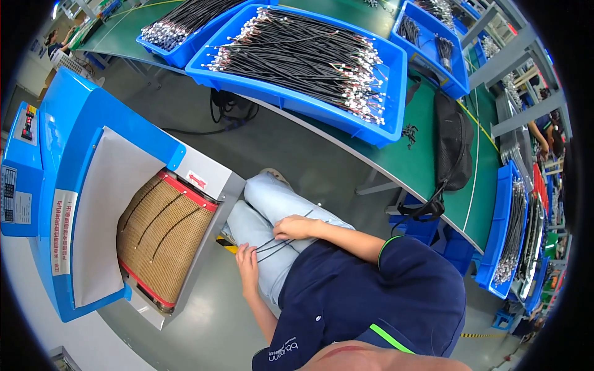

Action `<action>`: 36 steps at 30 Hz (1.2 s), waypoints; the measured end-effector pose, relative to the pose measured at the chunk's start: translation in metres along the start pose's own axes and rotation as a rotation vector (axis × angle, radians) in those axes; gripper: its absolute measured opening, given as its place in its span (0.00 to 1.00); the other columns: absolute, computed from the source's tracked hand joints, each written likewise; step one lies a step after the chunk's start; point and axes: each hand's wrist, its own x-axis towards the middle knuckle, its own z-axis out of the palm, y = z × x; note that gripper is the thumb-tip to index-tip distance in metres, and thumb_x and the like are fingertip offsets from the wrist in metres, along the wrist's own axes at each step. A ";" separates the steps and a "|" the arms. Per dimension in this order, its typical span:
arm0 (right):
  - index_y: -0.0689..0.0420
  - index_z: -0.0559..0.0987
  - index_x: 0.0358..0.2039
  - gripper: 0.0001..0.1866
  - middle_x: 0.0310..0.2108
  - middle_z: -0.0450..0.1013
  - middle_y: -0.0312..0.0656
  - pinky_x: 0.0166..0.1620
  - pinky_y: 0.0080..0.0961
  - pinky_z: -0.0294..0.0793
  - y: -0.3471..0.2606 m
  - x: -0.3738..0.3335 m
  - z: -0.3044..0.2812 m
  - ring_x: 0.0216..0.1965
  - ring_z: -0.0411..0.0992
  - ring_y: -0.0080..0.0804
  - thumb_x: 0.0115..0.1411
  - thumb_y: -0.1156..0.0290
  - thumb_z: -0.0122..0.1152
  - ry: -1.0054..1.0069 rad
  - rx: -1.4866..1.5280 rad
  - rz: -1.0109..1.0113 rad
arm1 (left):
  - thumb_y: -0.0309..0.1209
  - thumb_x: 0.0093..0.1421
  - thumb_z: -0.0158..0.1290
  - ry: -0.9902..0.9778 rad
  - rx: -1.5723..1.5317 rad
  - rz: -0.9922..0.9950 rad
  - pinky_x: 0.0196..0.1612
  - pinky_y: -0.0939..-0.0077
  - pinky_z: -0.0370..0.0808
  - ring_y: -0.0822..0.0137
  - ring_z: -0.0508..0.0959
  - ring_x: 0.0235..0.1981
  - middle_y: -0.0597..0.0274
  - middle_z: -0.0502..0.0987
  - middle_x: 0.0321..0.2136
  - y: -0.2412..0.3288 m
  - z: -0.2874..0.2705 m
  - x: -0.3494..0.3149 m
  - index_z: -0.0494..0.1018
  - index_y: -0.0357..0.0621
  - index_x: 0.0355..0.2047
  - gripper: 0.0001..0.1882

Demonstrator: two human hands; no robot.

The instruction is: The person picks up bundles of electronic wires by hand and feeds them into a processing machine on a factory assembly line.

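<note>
My right hand [294,227] is closed over several thin black cables [270,246], just above my thighs. Free lengths of them stick out past its far side. The other stretch of the cables runs to my left hand [247,260], which has its fingers bent around them near my left leg. Some fingertips are hidden. To my left, three more black cables [162,224] lie spaced apart on the brown mesh belt [185,238] of a blue machine [117,114].
A pale curtain [111,216] hangs over the belt's opening. On the green table [402,164] stands a large blue tray [294,96] heaped with black cables with white connectors. Further blue trays [504,247] and a black bag [453,139] are to the right.
</note>
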 end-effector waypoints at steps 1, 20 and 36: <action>0.58 0.77 0.32 0.11 0.33 0.75 0.46 0.41 0.38 0.72 0.000 0.001 -0.003 0.38 0.73 0.45 0.56 0.64 0.56 -0.002 -0.001 -0.002 | 0.28 0.62 0.46 -0.022 0.004 0.051 0.54 0.63 0.64 0.53 0.68 0.50 0.53 0.71 0.44 -0.003 -0.003 0.002 0.72 0.38 0.39 0.09; 0.54 0.79 0.34 0.08 0.33 0.74 0.39 0.39 0.33 0.73 0.008 0.048 0.008 0.36 0.74 0.40 0.56 0.66 0.57 0.129 -0.040 -0.180 | 0.26 0.62 0.47 -0.049 -0.116 0.062 0.39 0.67 0.70 0.53 0.75 0.34 0.50 0.74 0.32 -0.003 -0.010 0.046 0.72 0.35 0.36 0.07; 0.56 0.80 0.34 0.08 0.31 0.73 0.36 0.35 0.28 0.73 0.031 0.138 0.055 0.31 0.74 0.34 0.52 0.73 0.62 0.382 0.057 -0.357 | 0.27 0.59 0.53 -0.012 -0.154 0.008 0.31 0.73 0.70 0.60 0.74 0.27 0.55 0.73 0.28 -0.090 -0.050 0.074 0.74 0.36 0.33 0.06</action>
